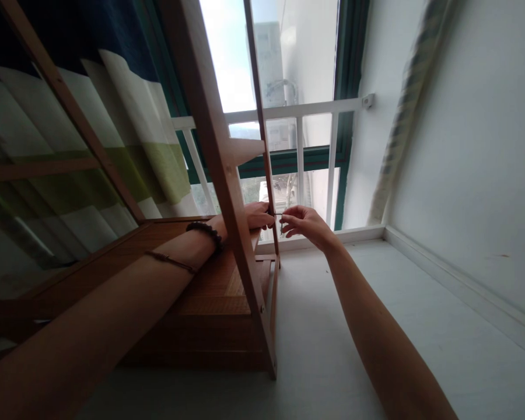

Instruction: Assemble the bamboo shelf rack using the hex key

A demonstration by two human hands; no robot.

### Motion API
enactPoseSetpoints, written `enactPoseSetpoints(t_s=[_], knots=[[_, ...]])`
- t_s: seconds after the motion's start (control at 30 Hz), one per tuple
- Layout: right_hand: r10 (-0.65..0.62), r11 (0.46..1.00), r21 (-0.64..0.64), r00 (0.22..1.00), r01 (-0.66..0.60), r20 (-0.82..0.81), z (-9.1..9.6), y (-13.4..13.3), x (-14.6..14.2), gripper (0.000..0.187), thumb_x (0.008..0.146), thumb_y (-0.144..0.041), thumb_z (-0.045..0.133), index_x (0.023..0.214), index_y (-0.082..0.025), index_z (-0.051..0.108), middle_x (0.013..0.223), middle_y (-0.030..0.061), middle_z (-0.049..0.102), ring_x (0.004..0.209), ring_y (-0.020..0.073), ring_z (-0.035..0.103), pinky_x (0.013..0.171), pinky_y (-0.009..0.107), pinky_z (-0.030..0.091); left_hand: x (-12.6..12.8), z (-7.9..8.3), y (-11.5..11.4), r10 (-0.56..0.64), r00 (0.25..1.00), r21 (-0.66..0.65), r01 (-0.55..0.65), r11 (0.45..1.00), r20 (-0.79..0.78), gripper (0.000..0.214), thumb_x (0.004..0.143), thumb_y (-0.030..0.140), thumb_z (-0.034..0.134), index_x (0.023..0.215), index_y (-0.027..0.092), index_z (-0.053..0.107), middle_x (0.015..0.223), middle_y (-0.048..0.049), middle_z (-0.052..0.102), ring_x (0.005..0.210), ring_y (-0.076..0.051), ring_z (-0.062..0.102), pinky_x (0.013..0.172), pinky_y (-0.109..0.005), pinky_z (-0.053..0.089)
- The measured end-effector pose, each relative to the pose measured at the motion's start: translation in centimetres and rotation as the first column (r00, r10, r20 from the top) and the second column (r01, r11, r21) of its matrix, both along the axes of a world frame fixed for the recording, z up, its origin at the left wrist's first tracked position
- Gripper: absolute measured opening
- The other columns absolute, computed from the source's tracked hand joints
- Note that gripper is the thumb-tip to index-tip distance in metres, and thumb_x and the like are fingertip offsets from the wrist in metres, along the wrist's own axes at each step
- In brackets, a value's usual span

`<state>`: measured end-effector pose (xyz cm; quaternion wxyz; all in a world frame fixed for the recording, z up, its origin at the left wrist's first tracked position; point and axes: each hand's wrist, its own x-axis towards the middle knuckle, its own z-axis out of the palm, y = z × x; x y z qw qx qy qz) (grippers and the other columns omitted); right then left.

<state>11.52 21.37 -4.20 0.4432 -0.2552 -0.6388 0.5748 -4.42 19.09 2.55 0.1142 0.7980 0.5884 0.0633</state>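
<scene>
A wooden shelf rack (pixel 221 151) stands in front of me, with its shelf board (pixel 214 286) low down. My left hand (pixel 258 216) reaches between the uprights to the rear post (pixel 262 125), its fingers bent and closed against the post; part of the wrist is behind the front post. Just right of that post, my right hand (pixel 304 224) pinches a thin dark L-shaped hex key (pixel 282 224). One arm of the key points into the rear post at the left fingertips. Where its tip meets the post is too small to make out.
Behind the rack is a window with a white railing (pixel 315 108) and a green frame (pixel 343 134). A striped curtain (pixel 126 128) hangs at left. A white wall (pixel 472 175) rises at right above the pale floor (pixel 315 338). The front post (pixel 238 233) stands close to my left forearm.
</scene>
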Motion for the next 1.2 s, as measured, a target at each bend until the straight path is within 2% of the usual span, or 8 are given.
enactPoseSetpoints(t_s=[0.2,0.37,0.47,0.67,0.83,0.93,1.1,1.2], knots=[[0.020,0.973,0.228,1.000,-0.018,-0.007,-0.4,0.6,0.2,0.025,0.067,-0.017,0.069,0.089,-0.013,0.059,0.088,0.0060,0.067,0.074,0.0124,0.065,0.074,0.030,0.055,0.1,0.0,0.0,-0.002,0.999,-0.011,0.002,1.000,0.035,0.016,0.064,0.022,0.049,0.072,0.013,0.059,0.069,-0.0047,0.061,0.065,-0.017,0.055,0.062,-0.026,0.043],[-0.155,0.904,0.411,0.986,0.116,0.063,-0.4,0.5,0.1,0.029,0.063,-0.032,0.072,0.086,-0.014,0.065,0.082,0.0059,0.068,0.071,0.0144,0.066,0.066,0.027,0.055,-0.1,-0.1,0.1,-0.038,0.998,0.004,0.038,0.999,0.047,0.015,0.065,0.023,0.049,0.070,0.013,0.059,0.067,-0.0044,0.061,0.064,-0.017,0.055,0.063,-0.027,0.044],[-0.219,0.908,0.369,0.976,0.198,0.017,-0.6,0.2,-0.8,0.032,0.067,-0.040,0.068,0.082,-0.012,0.067,0.073,0.0073,0.068,0.063,0.0136,0.064,0.053,0.022,0.052,-0.2,-0.1,0.1,-0.051,0.997,0.005,0.051,0.999,0.049,0.015,0.065,0.022,0.048,0.071,0.013,0.059,0.066,-0.0041,0.060,0.064,-0.016,0.055,0.062,-0.027,0.043],[-0.329,0.938,0.058,0.932,0.341,-0.149,-1.0,-0.2,-3.0,0.037,0.067,-0.044,0.065,0.081,-0.010,0.068,0.075,0.0080,0.067,0.058,0.0102,0.059,0.045,0.019,0.046,-0.2,-0.2,0.2,-0.064,0.996,0.004,0.064,0.998,0.066,0.015,0.063,0.021,0.046,0.069,0.014,0.058,0.066,-0.0035,0.059,0.063,-0.015,0.054,0.060,-0.026,0.043],[-0.224,0.953,0.181,0.967,0.243,-0.119,-0.6,0.1,-1.9,0.031,0.069,-0.038,0.065,0.086,-0.013,0.070,0.092,0.0075,0.068,0.070,0.0099,0.060,0.063,0.023,0.051,0.0,0.0,0.0,-0.025,0.999,0.002,0.025,1.000,0.038,0.014,0.061,0.019,0.047,0.069,0.014,0.057,0.065,-0.0028,0.059,0.063,-0.015,0.054,0.061,-0.026,0.043],[-0.188,0.950,0.233,0.976,0.208,-0.106,-0.6,0.2,-1.6,0.030,0.069,-0.037,0.066,0.088,-0.014,0.068,0.086,0.0063,0.068,0.071,0.0107,0.060,0.069,0.025,0.052,0.0,0.0,0.0,-0.032,0.999,0.004,0.032,0.999,0.044,0.014,0.062,0.019,0.047,0.070,0.014,0.058,0.066,-0.0029,0.059,0.064,-0.015,0.054,0.062,-0.026,0.044],[-0.317,0.924,0.154,0.926,0.351,-0.206,-1.3,-0.2,-2.9,0.037,0.073,-0.036,0.063,0.104,-0.017,0.055,0.074,0.0016,0.063,0.065,0.0108,0.062,0.062,0.024,0.053,0.1,-0.1,0.1,-0.030,0.999,-0.014,0.031,0.999,0.037,0.016,0.065,0.020,0.046,0.070,0.013,0.059,0.069,-0.0044,0.061,0.065,-0.016,0.056,0.063,-0.027,0.044],[-0.389,0.886,0.210,0.909,0.413,-0.149,-1.5,-0.5,-3.7,0.030,0.080,-0.036,0.054,0.104,-0.018,0.054,0.075,0.0016,0.062,0.064,0.0100,0.062,0.061,0.022,0.052,0.0,-0.1,0.2,-0.015,0.999,-0.011,0.015,1.000,0.035,0.015,0.064,0.019,0.046,0.070,0.013,0.059,0.068,-0.0040,0.061,0.064,-0.016,0.056,0.062,-0.027,0.044]])
